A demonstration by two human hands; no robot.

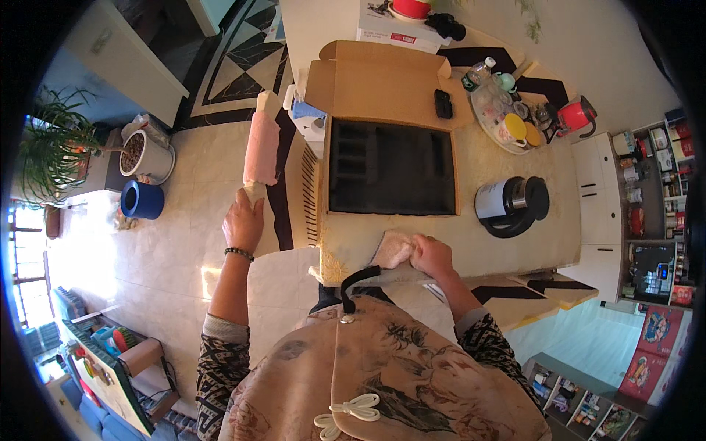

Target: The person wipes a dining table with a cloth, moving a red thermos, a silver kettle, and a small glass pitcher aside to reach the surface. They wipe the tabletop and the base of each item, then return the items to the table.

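Note:
My left hand (244,220) grips the lower end of a pale stick wrapped in pink fuzzy cloth (261,149), shaped like a rolling pin. It is held up over the floor, left of the table. A bracelet of dark beads (239,254) circles that wrist. At the table's front edge, my right hand (432,256) grasps a light pink cloth (394,249), which lies flat against the tabletop. Just beyond the cloth stands an opened cardboard box (380,82) with its lid folded back. Black foam (411,171) with cut-out slots fills it.
A white-and-black kettle (502,201) lies to the right on the table (518,253). Behind it, a round tray (485,129) carries cups, glasses and a bottle (479,74). A small black object (443,103) rests on the box lid. Leftward are a potted plant (144,156) and a blue bin (142,199).

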